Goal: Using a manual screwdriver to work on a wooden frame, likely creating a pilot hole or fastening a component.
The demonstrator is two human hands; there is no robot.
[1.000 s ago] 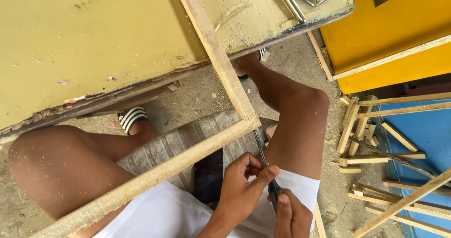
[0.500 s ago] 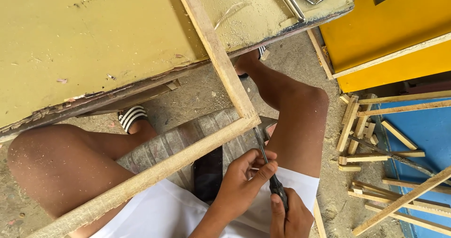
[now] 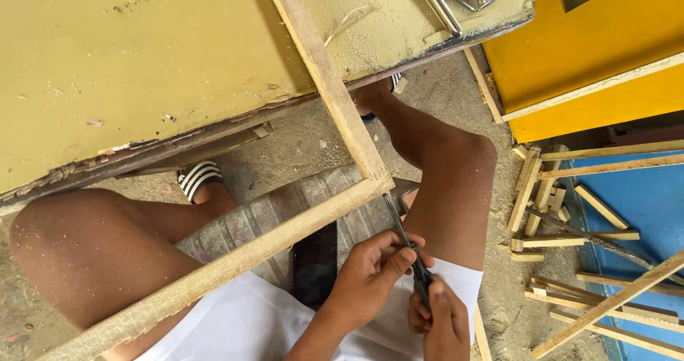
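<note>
Frame: wooden frame (image 3: 335, 111), its corner joint resting over the seated person's lap, one rail lying on the yellow tabletop (image 3: 142, 54).
Tool: dark pliers (image 3: 406, 243), tip just below the frame corner.
Left hand (image 3: 370, 279): fingers curled, gripping the pliers.
Right hand (image 3: 438, 322): clenched round the pliers' handles, below the frame corner.
Offcuts: wood strips (image 3: 541, 197), right of the frame corner.

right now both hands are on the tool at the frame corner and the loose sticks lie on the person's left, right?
Not quite. Both hands, left hand and right hand, do hold the tool, whose tip is near the corner of the frame. But the loose sticks lie on the person's right, beside the blue board, as the head view shows.
</note>
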